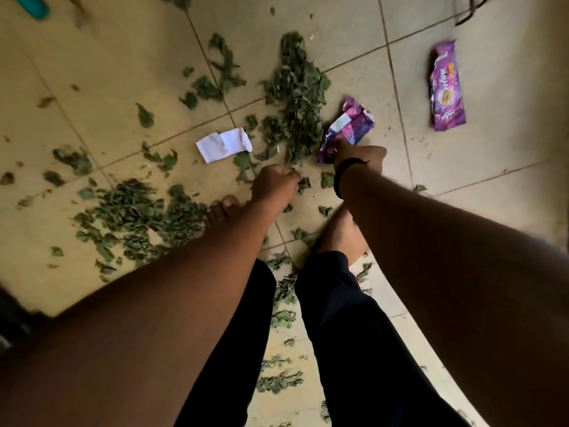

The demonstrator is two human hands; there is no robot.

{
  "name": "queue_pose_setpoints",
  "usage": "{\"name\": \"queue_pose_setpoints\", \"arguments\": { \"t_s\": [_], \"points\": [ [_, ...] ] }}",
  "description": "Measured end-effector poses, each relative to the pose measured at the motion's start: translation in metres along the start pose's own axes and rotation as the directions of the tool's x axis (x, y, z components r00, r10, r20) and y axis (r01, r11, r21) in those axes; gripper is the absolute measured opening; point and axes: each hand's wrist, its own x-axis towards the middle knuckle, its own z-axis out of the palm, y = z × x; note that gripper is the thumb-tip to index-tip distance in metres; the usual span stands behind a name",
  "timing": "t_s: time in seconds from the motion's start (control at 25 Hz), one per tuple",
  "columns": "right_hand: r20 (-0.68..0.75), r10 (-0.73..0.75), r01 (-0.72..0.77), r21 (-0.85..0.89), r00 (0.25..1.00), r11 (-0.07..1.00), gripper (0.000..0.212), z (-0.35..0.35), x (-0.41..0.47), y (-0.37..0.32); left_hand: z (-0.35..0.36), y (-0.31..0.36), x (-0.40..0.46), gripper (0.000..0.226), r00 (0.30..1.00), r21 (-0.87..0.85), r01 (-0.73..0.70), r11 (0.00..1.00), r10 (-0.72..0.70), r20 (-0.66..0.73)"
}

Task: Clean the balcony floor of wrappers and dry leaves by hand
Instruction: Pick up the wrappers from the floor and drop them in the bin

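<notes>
Dry green leaves [295, 97] lie heaped and scattered over the beige tiled floor [462, 155]. My right hand [360, 155], with a black band at the wrist, grips the near end of a crumpled purple wrapper [351, 121] beside the big leaf pile. My left hand [274, 186] is curled low over the floor, its fingers closed on leaves at its tip. A second purple wrapper [446, 87] lies flat at the far right. A white paper scrap [224, 144] lies left of the leaf pile.
My bare feet [221, 208] and dark trouser legs [354, 334] stand among the leaves. Another leaf heap [138, 211] spreads at the left. A teal object [34, 6] sits at the top left corner, and thin dark legs of some furniture [471, 10] show top right.
</notes>
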Motion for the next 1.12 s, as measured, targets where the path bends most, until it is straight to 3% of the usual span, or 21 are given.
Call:
{"name": "queue_pose_setpoints", "arguments": {
  "t_s": [0.2, 0.32, 0.48, 0.56, 0.64, 0.72, 0.84, 0.92, 1.0, 1.08, 1.12],
  "points": [
    [0.076, -0.106, 0.109, -0.03, 0.991, 0.994, 0.01, -0.009, -0.005, -0.01, 0.03, 0.013, -0.017, 0.016, 1.0, -0.075, -0.008, 0.997, 0.01, 0.028],
    [0.086, -0.155, 0.149, 0.072, 0.984, 0.986, 0.024, -0.023, -0.032, -0.014, 0.015, 0.015, -0.041, 0.018, 0.998, -0.055, -0.053, 0.997, 0.056, 0.042],
    [0.072, -0.224, 0.221, 0.047, 0.972, 0.974, 0.022, -0.038, -0.067, -0.005, -0.035, 0.015, -0.054, 0.014, 0.949, 0.235, -0.135, 0.963, 0.193, -0.249],
    [0.074, -0.258, 0.253, 0.07, 0.963, 0.965, 0.02, -0.035, -0.073, -0.004, -0.062, 0.014, -0.04, 0.033, 0.852, 0.44, -0.128, 0.889, 0.325, -0.409],
    [0.123, -0.303, 0.285, 0.148, 0.945, 0.947, 0.023, -0.022, -0.074, -0.007, -0.085, 0.009, -0.011, 0.05, 0.776, 0.607, -0.086, 0.79, 0.435, -0.457],
    [0.184, -0.331, 0.291, 0.215, 0.926, 0.932, 0.018, -0.004, -0.071, -0.013, -0.102, 0.009, 0.02, 0.049, 0.758, 0.727, -0.048, 0.685, 0.499, -0.42],
    [0.223, -0.377, 0.34, 0.19, 0.899, 0.921, 0.016, 0.019, -0.071, -0.023, -0.116, 0.011, 0.046, 0.03, 0.736, 0.842, -0.018, 0.539, 0.577, -0.354],
    [0.228, -0.387, 0.349, 0.192, 0.893, 0.917, 0.005, 0.027, -0.08, -0.029, -0.123, 0.01, 0.041, 0.024, 0.77, 0.864, -0.084, 0.496, 0.582, -0.26],
    [0.257, -0.371, 0.326, 0.201, 0.892, 0.924, 0.008, 0.028, -0.102, -0.037, -0.133, 0.008, 0.019, 0.022, 0.806, 0.775, -0.206, 0.598, 0.552, -0.212],
    [0.328, -0.345, 0.29, 0.206, 0.88, 0.935, 0.014, 0.018, -0.13, -0.047, -0.144, 0.014, -0.023, 0.022, 0.85, 0.491, -0.313, 0.813, 0.47, -0.236],
    [0.387, -0.333, 0.28, 0.188, 0.86, 0.941, 0.014, 0.008, -0.153, -0.053, -0.154, 0.018, -0.053, 0.026, 0.854, 0.341, -0.353, 0.871, 0.449, -0.264]
  ]
}}
